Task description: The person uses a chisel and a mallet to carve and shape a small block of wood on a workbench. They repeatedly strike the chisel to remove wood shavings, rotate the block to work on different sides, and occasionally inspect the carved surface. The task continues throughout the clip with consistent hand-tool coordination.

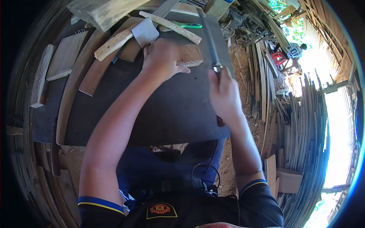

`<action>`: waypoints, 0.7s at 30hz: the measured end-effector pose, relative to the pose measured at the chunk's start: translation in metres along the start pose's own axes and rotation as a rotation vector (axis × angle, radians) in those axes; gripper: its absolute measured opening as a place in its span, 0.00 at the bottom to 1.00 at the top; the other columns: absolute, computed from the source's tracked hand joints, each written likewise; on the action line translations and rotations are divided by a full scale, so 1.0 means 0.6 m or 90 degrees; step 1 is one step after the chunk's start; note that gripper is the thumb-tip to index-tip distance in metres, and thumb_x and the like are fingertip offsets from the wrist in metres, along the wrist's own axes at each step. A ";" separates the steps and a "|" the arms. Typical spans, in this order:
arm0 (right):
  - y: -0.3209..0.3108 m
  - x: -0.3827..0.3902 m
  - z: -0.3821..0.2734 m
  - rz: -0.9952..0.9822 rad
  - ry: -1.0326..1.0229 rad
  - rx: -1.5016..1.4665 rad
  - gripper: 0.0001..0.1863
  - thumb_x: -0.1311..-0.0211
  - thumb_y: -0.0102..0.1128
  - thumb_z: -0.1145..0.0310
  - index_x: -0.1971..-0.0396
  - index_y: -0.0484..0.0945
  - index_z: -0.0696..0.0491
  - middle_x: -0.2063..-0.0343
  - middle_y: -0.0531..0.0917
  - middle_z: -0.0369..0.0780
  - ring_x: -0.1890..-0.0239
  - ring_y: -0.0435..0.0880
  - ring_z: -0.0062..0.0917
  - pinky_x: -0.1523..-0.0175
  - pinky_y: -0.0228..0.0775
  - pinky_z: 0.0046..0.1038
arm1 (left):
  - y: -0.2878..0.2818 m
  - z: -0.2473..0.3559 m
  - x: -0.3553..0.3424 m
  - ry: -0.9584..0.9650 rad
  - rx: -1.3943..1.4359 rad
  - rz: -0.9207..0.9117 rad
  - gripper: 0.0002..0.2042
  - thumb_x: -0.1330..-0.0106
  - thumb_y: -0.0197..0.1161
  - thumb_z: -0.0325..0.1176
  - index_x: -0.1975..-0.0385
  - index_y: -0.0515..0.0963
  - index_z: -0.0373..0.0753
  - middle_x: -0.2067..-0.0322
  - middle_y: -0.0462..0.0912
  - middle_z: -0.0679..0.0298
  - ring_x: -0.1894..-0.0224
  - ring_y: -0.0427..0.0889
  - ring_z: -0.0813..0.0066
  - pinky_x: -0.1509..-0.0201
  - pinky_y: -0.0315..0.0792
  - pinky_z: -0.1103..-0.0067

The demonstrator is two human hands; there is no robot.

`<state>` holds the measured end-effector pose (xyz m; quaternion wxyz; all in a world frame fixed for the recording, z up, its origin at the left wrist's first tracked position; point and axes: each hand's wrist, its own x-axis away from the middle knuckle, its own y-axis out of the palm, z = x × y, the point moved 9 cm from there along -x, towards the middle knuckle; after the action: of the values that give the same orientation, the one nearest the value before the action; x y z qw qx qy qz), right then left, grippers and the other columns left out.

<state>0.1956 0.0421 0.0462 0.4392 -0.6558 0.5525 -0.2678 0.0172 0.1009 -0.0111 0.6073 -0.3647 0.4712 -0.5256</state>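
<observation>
My left hand [161, 57] is closed on a short brown wood block [191, 56] on the dark tabletop; motion blurs its knuckles. In my right hand [225, 93] is a long flat file [208, 36] with a shiny collar and a reddish-brown handle. Its grey blade points toward the far side, to the right of the block and apart from it. Just beyond my left hand lies a broad metal blade [145, 33] beside a pale length of wood [114, 45]. A curved pale stick [171, 27] rests near a green-handled tool [190, 26].
The dark table [152, 117] carries long boards on its left, and a block with a row of metal spikes [68, 55]. A large beam end [102, 13] sits at the far left. Stacked planks [304, 133] stand to the right. Another person [294, 50] is far off near a red chair [278, 58].
</observation>
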 end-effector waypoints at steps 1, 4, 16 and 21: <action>0.029 -0.009 0.015 -0.012 -0.010 0.036 0.17 0.25 0.54 0.62 0.62 0.71 0.64 0.74 0.82 0.60 0.67 0.83 0.60 0.62 0.75 0.51 | 0.002 0.001 0.003 -0.003 -0.005 -0.003 0.60 0.56 0.68 0.77 0.36 0.63 0.25 0.37 0.67 0.40 0.30 0.64 0.42 0.29 0.60 0.47; 0.018 -0.026 0.009 -0.016 -0.020 0.090 0.18 0.24 0.53 0.61 0.62 0.71 0.64 0.74 0.82 0.61 0.66 0.83 0.60 0.62 0.75 0.51 | -0.009 -0.006 -0.001 -0.005 -0.021 0.004 0.62 0.56 0.67 0.77 0.34 0.60 0.24 0.35 0.66 0.40 0.29 0.63 0.42 0.28 0.59 0.47; 0.018 -0.025 -0.007 0.012 0.004 0.042 0.19 0.24 0.52 0.59 0.62 0.72 0.64 0.72 0.83 0.61 0.65 0.84 0.61 0.61 0.76 0.53 | 0.000 -0.004 0.007 -0.001 -0.050 0.057 0.65 0.55 0.66 0.78 0.30 0.58 0.21 0.36 0.67 0.45 0.30 0.63 0.47 0.28 0.59 0.50; 0.006 -0.034 -0.015 -0.022 0.011 0.006 0.20 0.25 0.53 0.58 0.63 0.71 0.65 0.71 0.83 0.62 0.64 0.84 0.61 0.60 0.77 0.54 | 0.000 -0.015 0.000 -0.024 -0.047 0.021 0.68 0.58 0.65 0.79 0.28 0.55 0.22 0.33 0.65 0.42 0.29 0.62 0.44 0.28 0.60 0.49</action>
<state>0.1816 0.0592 0.0500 0.4327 -0.6608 0.5439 -0.2834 0.0087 0.1016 -0.0136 0.6106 -0.3890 0.4845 -0.4910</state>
